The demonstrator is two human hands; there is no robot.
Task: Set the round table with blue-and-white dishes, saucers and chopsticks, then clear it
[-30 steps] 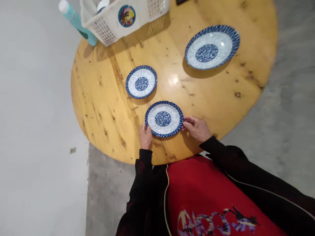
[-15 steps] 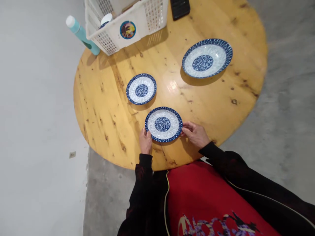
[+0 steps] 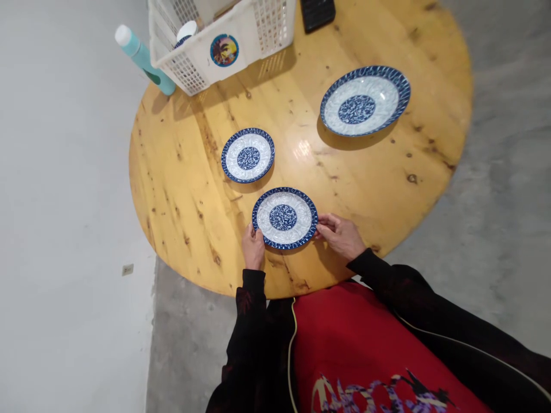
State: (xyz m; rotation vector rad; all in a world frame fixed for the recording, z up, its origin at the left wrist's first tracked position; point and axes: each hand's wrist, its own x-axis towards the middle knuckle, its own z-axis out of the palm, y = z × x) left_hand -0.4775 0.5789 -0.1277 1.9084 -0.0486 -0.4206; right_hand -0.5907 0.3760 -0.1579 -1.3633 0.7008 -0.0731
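Note:
Between my two hands is a blue-and-white patterned plate (image 3: 284,218), close to the table's near edge. My left hand (image 3: 253,246) pinches its left rim, thumb on top and fingers partly hidden beneath. At the right rim, my right hand (image 3: 342,234) grips with thumb and fingers closed. Just beyond lies a smaller plate (image 3: 248,155) of the same pattern, apart from the held one. Farther off to the right, a larger oval-looking plate (image 3: 365,101) rests on the wooden table (image 3: 172,172).
A white plastic basket (image 3: 193,77) stands at the far side, with a white-and-blue dish (image 3: 187,31) inside. Beside it on the left is a turquoise bottle (image 3: 146,63) with a white cap. A black phone-like object (image 3: 317,14) lies right of the basket.
The held plate and both hands have shifted very slightly left. The camera view has moved a little; the other plates stay where they were on the table.

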